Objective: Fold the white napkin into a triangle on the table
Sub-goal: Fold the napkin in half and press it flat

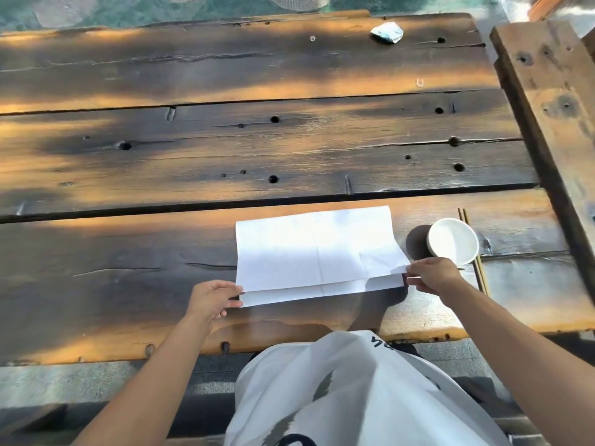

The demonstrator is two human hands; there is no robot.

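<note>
Near the table's [128, 239] front edge, the thin, limp white napkin [317, 249] is pinched at its near corners by left hand [211, 299] and right hand [431, 275], best handled by corners.

I read this as an outdoor eating spot, likely a rustic restaurant terrace. Heavy plank table [257, 149], weathered, bolt holes, dappled sunlight across it. A second timber table [547, 91] abuts on the right. Place setting: white bowl [452, 240] with chopsticks [482, 278] beside it. Crumpled wrapper [387, 32] at the far edge. Stone paving [80, 381] below.
</note>
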